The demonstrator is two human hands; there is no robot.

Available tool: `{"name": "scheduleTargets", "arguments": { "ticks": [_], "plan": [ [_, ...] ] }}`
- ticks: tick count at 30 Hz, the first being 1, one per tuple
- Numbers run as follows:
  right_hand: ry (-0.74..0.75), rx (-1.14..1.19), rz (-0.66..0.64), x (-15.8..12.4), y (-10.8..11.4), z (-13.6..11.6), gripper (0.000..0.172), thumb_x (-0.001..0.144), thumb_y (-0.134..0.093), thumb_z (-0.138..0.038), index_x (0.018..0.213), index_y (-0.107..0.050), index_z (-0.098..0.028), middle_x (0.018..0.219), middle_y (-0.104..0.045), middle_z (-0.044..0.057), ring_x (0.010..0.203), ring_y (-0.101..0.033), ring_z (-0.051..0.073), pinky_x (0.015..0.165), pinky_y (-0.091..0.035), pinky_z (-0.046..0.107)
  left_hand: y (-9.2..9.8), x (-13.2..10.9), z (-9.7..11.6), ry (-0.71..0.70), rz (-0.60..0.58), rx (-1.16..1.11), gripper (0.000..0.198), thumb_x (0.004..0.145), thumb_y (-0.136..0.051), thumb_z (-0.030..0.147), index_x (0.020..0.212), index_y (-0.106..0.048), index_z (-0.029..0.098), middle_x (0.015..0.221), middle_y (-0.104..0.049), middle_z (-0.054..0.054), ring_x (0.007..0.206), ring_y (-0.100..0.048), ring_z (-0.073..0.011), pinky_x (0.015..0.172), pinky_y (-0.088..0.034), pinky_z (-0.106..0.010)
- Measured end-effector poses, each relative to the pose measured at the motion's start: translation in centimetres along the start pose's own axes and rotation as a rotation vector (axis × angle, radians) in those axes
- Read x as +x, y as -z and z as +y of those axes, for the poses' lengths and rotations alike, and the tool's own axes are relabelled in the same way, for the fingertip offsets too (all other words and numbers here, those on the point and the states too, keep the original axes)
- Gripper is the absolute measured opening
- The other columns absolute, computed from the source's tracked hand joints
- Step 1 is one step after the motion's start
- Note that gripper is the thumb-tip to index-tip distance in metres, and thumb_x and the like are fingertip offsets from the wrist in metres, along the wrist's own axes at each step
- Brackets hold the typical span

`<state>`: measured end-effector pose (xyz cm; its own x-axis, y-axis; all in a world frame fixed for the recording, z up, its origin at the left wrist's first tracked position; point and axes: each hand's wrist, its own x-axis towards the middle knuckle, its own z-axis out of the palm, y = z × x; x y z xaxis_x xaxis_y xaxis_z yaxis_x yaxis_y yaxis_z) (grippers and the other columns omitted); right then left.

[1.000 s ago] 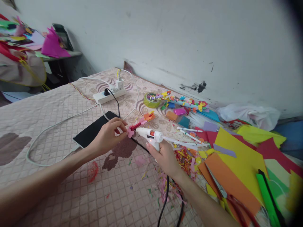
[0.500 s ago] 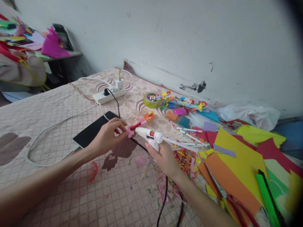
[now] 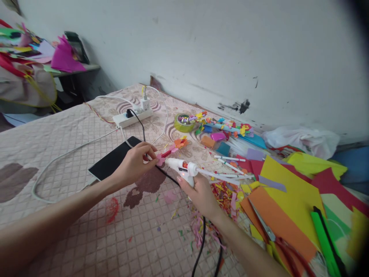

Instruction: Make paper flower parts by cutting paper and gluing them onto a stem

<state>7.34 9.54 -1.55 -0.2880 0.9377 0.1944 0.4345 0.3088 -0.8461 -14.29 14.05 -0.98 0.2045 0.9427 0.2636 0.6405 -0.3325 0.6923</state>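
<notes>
My left hand (image 3: 140, 159) pinches the near end of a thin red stick (image 3: 166, 154) decorated with small paper flowers. A pink flower (image 3: 160, 159) is beside my fingertips, and pink and orange flowers (image 3: 180, 143) cluster at the far end. In my right hand (image 3: 200, 194) is a white hot glue gun (image 3: 182, 169), gripped by its handle, with a small light glowing on it. Its nozzle points left, just beside the pink flower; I cannot tell whether they touch. A long clear glue stick (image 3: 216, 175) sticks out of the gun's back.
Behind my left hand lie a black tablet (image 3: 112, 158) and a white power strip (image 3: 133, 117) with cables. A tape roll (image 3: 184, 122) stands farther back. Paper scraps (image 3: 226, 202), coloured sheets (image 3: 291, 192), red-handled scissors (image 3: 272, 234) and a green cutter (image 3: 325, 242) spread along the right.
The glue gun's nozzle has shifted slightly right and down from the red stick, showing more of the stick. My left hand has barely moved and keeps its pinch.
</notes>
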Motion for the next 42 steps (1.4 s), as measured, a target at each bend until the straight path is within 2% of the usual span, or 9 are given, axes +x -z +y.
{"name": "scheduleTargets", "arguments": {
  "ticks": [7, 11, 18, 20, 22, 31, 35, 38, 42],
  "plan": [
    [-0.005, 0.034, -0.010, -0.3, 0.1, 0.1, 0.033, 0.086, -0.049, -0.026, 0.118, -0.058, -0.019, 0.103, -0.067, 0.005, 0.103, -0.057, 0.024, 0.092, -0.042, 0.036, -0.5, 0.7, 0.5, -0.055, -0.002, 0.042, 0.008, 0.073, -0.058, 0.015, 0.065, -0.056, 0.015, 0.093, -0.062, -0.006, 0.076, -0.057, -0.0130, 0.065, -0.048, -0.025],
    [0.021, 0.045, -0.002, -0.3, 0.2, 0.2, 0.033, 0.086, -0.050, -0.025, 0.117, -0.058, -0.019, 0.112, -0.064, 0.005, 0.103, -0.058, 0.023, 0.092, -0.042, 0.036, -0.7, 0.8, 0.5, -0.082, -0.011, 0.091, 0.009, 0.073, -0.057, 0.015, 0.065, -0.054, 0.016, 0.090, -0.064, -0.006, 0.078, -0.058, -0.0143, 0.067, -0.046, -0.026],
    [-0.009, 0.027, 0.004, -0.6, 0.4, 0.1, 0.032, 0.086, -0.050, -0.026, 0.116, -0.058, -0.019, 0.105, -0.066, 0.005, 0.098, -0.059, 0.023, 0.089, -0.043, 0.035, -0.9, 1.0, 0.3, 0.011, -0.015, 0.151, 0.002, 0.073, -0.055, 0.017, 0.072, -0.053, 0.017, 0.076, -0.064, -0.003, 0.069, -0.059, -0.0137, 0.064, -0.045, -0.026],
    [-0.021, 0.011, 0.020, -0.7, 0.4, 0.2, 0.031, 0.085, -0.051, -0.028, 0.114, -0.060, -0.018, 0.100, -0.067, 0.005, 0.097, -0.060, 0.023, 0.088, -0.045, 0.035, -1.0, 1.0, 0.2, 0.044, 0.003, 0.147, 0.007, 0.073, -0.055, 0.017, 0.079, -0.053, 0.017, 0.073, -0.063, -0.002, 0.066, -0.060, -0.0135, 0.061, -0.045, -0.025],
    [-0.027, -0.007, 0.030, -0.9, 0.5, 0.2, 0.030, 0.085, -0.051, -0.029, 0.111, -0.062, -0.018, 0.095, -0.068, 0.005, 0.095, -0.061, 0.024, 0.087, -0.045, 0.035, -1.1, 1.1, 0.1, 0.049, 0.024, 0.132, 0.013, 0.072, -0.055, 0.017, 0.085, -0.052, 0.018, 0.074, -0.063, -0.002, 0.066, -0.060, -0.0131, 0.060, -0.046, -0.024],
    [-0.035, -0.005, 0.028, -1.2, 1.5, -0.7, 0.032, 0.086, -0.048, -0.029, 0.115, -0.059, -0.019, 0.099, -0.067, 0.005, 0.090, -0.059, 0.023, 0.085, -0.045, 0.036, -1.4, 1.1, -0.4, -0.002, 0.029, 0.114, 0.024, 0.075, -0.054, 0.019, 0.099, -0.050, 0.018, 0.080, -0.064, -0.003, 0.070, -0.061, -0.0140, 0.064, -0.049, -0.027],
    [-0.030, 0.002, 0.051, -1.4, 1.8, -0.9, 0.028, 0.086, -0.048, -0.029, 0.109, -0.061, -0.018, 0.102, -0.066, 0.006, 0.092, -0.058, 0.023, 0.086, -0.044, 0.035, -0.9, 0.9, 0.0, -0.010, 0.015, 0.102, 0.031, 0.073, -0.058, 0.021, 0.103, -0.050, 0.018, 0.092, -0.065, -0.006, 0.080, -0.062, -0.0171, 0.070, -0.049, -0.031],
    [-0.043, -0.012, 0.077, -1.9, 2.1, -0.9, 0.025, 0.086, -0.049, -0.031, 0.100, -0.063, -0.017, 0.094, -0.066, 0.005, 0.086, -0.058, 0.021, 0.081, -0.045, 0.032, 0.1, -0.1, 0.7, -0.022, 0.035, 0.129, 0.035, 0.072, -0.061, 0.025, 0.105, -0.051, 0.020, 0.102, -0.062, -0.007, 0.091, -0.060, -0.0207, 0.078, -0.048, -0.035],
    [-0.092, -0.048, 0.098, -2.7, 2.6, -1.1, 0.023, 0.086, -0.049, -0.034, 0.082, -0.064, -0.017, 0.073, -0.064, 0.003, 0.076, -0.058, 0.020, 0.069, -0.045, 0.027, 0.9, -2.3, 2.0, -0.056, 0.077, 0.180, 0.029, 0.077, -0.057, 0.024, 0.105, -0.052, 0.021, 0.100, -0.060, -0.006, 0.094, -0.057, -0.0224, 0.081, -0.046, -0.037]
  ]
}}
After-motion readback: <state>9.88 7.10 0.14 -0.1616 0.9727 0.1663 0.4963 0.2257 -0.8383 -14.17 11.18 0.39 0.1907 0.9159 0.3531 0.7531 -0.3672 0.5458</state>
